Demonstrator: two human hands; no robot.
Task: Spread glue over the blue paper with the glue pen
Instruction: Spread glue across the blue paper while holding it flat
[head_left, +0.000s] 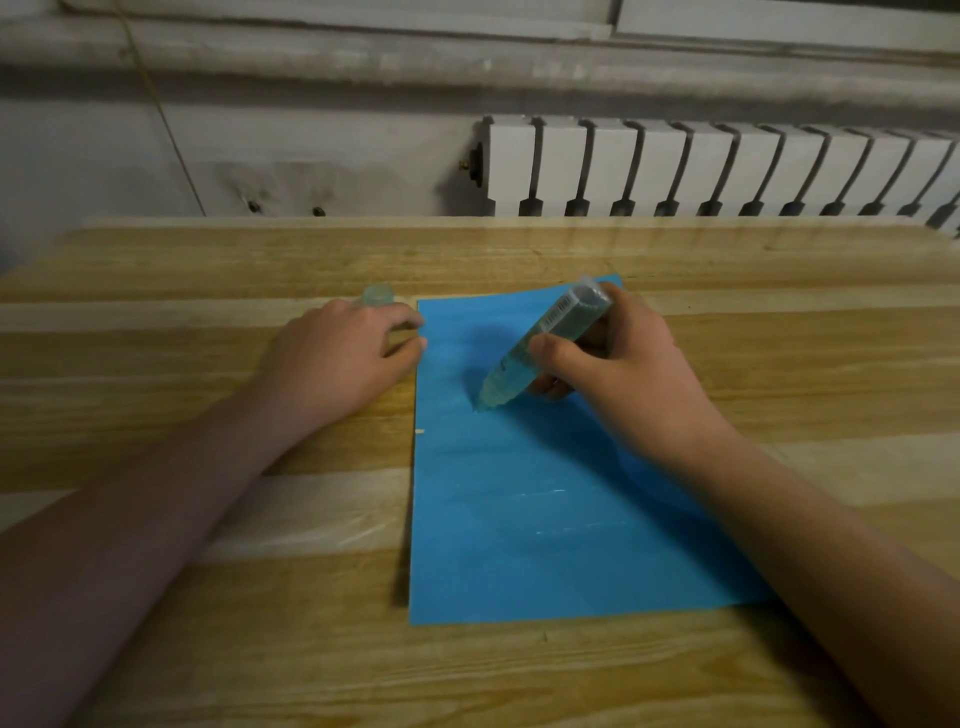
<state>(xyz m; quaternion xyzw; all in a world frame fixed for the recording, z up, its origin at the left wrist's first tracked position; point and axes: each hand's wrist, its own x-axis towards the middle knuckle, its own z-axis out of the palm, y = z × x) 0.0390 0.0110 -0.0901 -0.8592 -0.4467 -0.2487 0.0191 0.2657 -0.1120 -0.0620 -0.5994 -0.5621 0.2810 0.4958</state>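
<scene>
Right hand is clamped on translucent green glue pen, tip pressed to blue paper sheet lying on striped wooden surface. Left hand, fingers curled, is rested at the sheet's left edge.

Matt blue paper; clear, probably plastic glue pen; smooth striped wood table

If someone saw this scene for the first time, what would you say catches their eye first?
The bright blue paper on the wooden table stands out first. Next comes the right hand gripping the tilted glue pen, its tip touching the upper half of the sheet. The left hand rests at the paper's upper left edge, with a small clear cap just behind it.
</scene>
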